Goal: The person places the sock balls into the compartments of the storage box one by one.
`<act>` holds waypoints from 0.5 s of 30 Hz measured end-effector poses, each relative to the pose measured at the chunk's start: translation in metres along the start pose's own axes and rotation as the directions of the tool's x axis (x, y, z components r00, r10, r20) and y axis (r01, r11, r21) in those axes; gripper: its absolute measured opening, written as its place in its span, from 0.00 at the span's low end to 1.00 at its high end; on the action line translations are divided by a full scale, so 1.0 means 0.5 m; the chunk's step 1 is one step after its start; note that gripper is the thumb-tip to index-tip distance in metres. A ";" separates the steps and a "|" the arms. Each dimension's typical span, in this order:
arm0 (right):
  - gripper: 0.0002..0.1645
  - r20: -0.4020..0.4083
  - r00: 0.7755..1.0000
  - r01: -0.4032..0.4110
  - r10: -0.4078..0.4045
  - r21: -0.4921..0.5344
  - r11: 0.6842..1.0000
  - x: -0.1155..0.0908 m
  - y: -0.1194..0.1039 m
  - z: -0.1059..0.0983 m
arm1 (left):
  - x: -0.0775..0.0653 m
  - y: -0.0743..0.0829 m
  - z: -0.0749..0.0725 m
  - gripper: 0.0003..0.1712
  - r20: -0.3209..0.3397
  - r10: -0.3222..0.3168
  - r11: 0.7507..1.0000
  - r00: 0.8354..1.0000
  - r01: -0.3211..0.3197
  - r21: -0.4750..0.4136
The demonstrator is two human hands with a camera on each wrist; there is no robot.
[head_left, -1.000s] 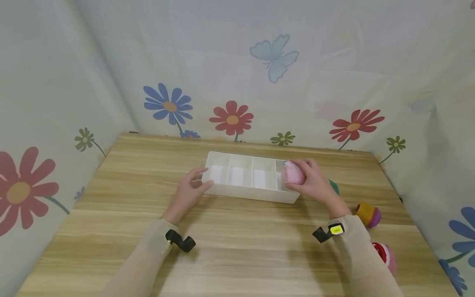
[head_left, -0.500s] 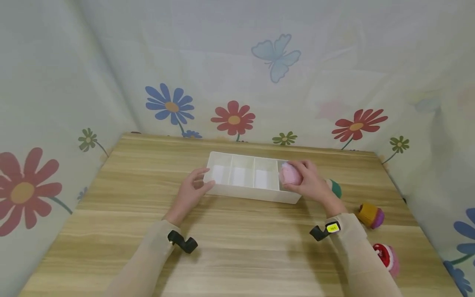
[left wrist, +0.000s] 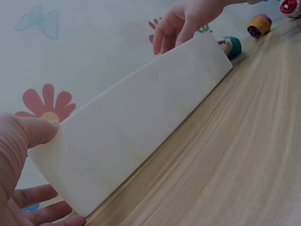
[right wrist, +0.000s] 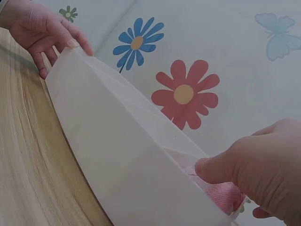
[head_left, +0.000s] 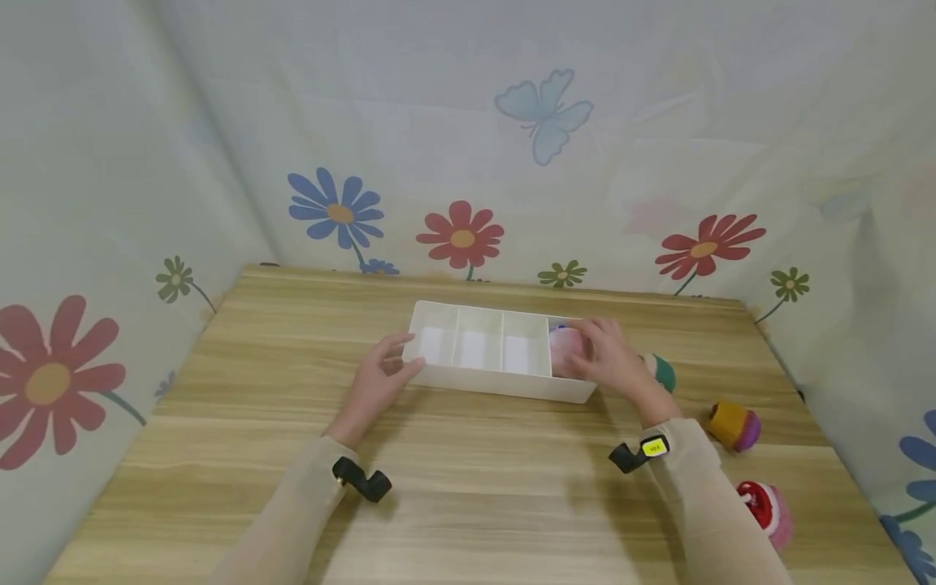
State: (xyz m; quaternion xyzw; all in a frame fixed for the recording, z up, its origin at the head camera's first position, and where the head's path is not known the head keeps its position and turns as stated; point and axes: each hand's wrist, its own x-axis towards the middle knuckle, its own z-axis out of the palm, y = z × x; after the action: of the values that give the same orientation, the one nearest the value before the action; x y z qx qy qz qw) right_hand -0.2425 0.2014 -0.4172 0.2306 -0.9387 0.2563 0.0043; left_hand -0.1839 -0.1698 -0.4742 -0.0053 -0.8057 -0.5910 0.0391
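Note:
A white box (head_left: 497, 383) with a row of compartments stands on the wooden table. My left hand (head_left: 374, 386) holds its left end, thumb on the front corner and fingers against the end wall. In the rightmost compartment sits a soft pink knitted toy (head_left: 561, 357) with a bit of blue at its top. Over that compartment is my right hand (head_left: 616, 361), its fingers spread loosely above and beside the pink toy. The right wrist view shows the thumb (right wrist: 218, 167) at the box rim, above pink knitting (right wrist: 225, 195). The other compartments hold nothing.
Right of the box, a green and cream toy (head_left: 661, 372) is partly hidden by my right hand. A yellow and purple cupcake toy (head_left: 734, 425) lies nearer, and a red, white and pink toy (head_left: 775, 516) lies beside my right sleeve. A flowered curtain (head_left: 453, 146) hangs behind the table.
The pink toy has gone down into the rightmost compartment, and my right hand's fingers have loosened from it. My left hand has stayed at the box's left end.

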 end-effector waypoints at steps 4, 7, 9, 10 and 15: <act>0.29 -0.037 0.999 0.013 -0.012 0.012 1.000 -0.008 0.002 -0.007 | -0.002 0.003 0.004 0.33 -0.005 -0.002 1.000 1.000 0.002 0.000; 0.29 -0.054 0.999 0.003 -0.002 0.013 1.000 -0.015 0.005 -0.014 | -0.002 0.004 0.004 0.32 -0.007 0.002 1.000 1.000 -0.002 0.000; 0.29 -0.057 0.998 -0.012 0.012 0.007 1.000 -0.019 0.009 -0.019 | -0.002 0.004 0.003 0.32 -0.008 0.003 1.000 1.000 -0.003 0.001; 0.30 -0.058 0.998 -0.023 0.024 0.006 1.000 -0.021 0.011 -0.021 | -0.002 0.005 0.004 0.32 -0.010 0.003 1.000 1.000 -0.003 0.001; 0.32 -0.065 0.997 -0.050 0.050 0.009 0.999 -0.029 0.020 -0.031 | -0.003 0.006 0.004 0.31 -0.013 -0.002 1.000 1.000 0.002 0.012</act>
State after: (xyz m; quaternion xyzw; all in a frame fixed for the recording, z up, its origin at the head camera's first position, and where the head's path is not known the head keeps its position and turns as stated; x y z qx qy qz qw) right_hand -0.2356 0.2228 -0.4106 0.1985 -0.9426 0.2670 0.0278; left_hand -0.1823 -0.1670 -0.4719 -0.0004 -0.8088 -0.5864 0.0440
